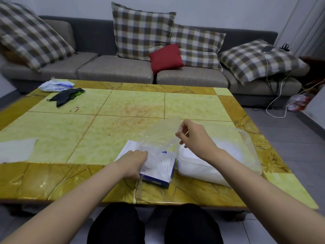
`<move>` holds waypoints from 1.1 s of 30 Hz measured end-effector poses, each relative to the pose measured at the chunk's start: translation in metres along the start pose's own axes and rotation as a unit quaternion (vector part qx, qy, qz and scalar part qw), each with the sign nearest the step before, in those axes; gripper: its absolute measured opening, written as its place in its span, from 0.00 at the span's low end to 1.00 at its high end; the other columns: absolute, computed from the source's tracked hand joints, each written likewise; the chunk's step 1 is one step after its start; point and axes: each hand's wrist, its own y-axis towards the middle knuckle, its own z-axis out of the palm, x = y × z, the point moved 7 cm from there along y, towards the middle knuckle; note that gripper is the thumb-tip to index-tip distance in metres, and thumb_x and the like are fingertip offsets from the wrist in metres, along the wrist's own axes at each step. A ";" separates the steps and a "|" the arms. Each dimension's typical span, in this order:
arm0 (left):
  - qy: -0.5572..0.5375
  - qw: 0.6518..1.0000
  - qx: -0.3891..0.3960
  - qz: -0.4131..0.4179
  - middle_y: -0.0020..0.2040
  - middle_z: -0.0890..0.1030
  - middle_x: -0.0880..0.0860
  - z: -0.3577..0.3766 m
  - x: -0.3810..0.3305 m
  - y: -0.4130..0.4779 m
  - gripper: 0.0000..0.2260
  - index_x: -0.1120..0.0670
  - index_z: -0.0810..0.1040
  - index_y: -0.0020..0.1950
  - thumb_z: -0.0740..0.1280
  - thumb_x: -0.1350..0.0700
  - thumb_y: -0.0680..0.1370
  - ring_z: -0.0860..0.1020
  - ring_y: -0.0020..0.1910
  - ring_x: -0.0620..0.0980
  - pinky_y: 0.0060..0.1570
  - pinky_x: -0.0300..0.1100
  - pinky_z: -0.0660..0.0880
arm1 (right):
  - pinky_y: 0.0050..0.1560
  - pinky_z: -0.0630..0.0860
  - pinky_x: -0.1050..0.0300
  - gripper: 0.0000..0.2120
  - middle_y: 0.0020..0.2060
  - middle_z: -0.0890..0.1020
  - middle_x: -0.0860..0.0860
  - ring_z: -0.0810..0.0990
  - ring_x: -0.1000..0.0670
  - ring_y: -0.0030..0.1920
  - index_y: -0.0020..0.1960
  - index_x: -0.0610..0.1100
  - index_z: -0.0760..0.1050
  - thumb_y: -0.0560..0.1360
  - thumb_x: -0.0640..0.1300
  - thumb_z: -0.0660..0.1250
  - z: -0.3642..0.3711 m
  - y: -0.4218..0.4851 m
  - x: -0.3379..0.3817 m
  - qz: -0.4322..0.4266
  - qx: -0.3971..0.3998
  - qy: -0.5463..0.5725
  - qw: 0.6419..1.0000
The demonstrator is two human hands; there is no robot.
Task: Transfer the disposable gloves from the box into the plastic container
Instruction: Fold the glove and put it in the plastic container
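Lower centre, by the near edge of the bench point(52, 182): the box point(159, 181) lies flat, with a tail of clear film point(139, 186) hanging from its near corner over the side. My left hand point(134, 162) sits on the box top, fingers curled into the bunched gloves point(151, 160) at the opening. The hands are apart, each closed on film. Just above and to the right, my right hand point(192, 136) is raised and pinches one glove point(164, 132), the sheet trailing back down toward the box. I cannot tell whether it is fully free of the bunch. First risk, as I judge it: the film clings, so a pull on the single glove may drag the whole bunch out. If the left hand eases off, the same pull may slide the light box toward the edge. Second risk: the hanging tail may catch and spill gloves onto the floor. At lower right the plastic container point(247, 136) stands open just beside the box, with a white heap point(202, 164) in it. The glove is limp and light, so a loose drop may leave it draped over the rim or lying on the bench. Far upper left, a black cloth point(66, 96) and a wipes packet point(56, 85) lie well apart from the work. The sofa point(114, 67) behind is no concern.
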 end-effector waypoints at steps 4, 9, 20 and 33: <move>-0.011 0.999 0.028 -0.011 0.58 0.74 0.57 0.001 -0.002 0.006 0.19 0.57 0.67 0.58 0.70 0.58 0.71 0.72 0.52 0.56 0.42 0.41 0.64 | 0.37 0.77 0.53 0.06 0.37 0.76 0.52 0.82 0.50 0.35 0.43 0.42 0.69 0.77 0.39 0.64 -0.002 -0.002 -0.001 -0.001 0.003 -0.012 1.000; 0.012 0.999 0.038 -0.017 0.59 0.74 0.57 -0.003 -0.006 0.008 0.20 0.58 0.65 0.64 0.67 0.59 0.74 0.70 0.60 0.57 0.44 0.41 0.61 | 0.42 0.79 0.45 0.04 0.38 0.78 0.47 0.82 0.47 0.37 0.44 0.42 0.69 0.77 0.39 0.63 -0.013 -0.002 0.001 0.001 -0.019 -0.011 1.000; -0.028 0.998 0.052 -0.011 0.65 0.69 0.54 -0.045 -0.002 -0.002 0.26 0.55 0.64 0.69 0.70 0.56 0.73 0.67 0.61 0.53 0.57 0.43 0.66 | 0.41 0.73 0.46 0.03 0.41 0.74 0.47 0.75 0.43 0.42 0.48 0.43 0.65 0.80 0.39 0.56 -0.075 0.009 0.017 -0.015 -0.200 -0.056 0.978; -0.260 0.924 -0.257 0.111 0.46 0.77 0.47 -0.176 -0.049 -0.009 0.08 0.49 0.73 0.44 0.67 0.61 0.76 0.73 0.33 0.43 0.32 0.33 0.67 | 0.40 0.68 0.65 0.05 0.43 0.75 0.52 0.73 0.58 0.39 0.48 0.46 0.68 0.78 0.40 0.64 -0.040 -0.011 0.045 -0.139 -0.026 0.031 0.989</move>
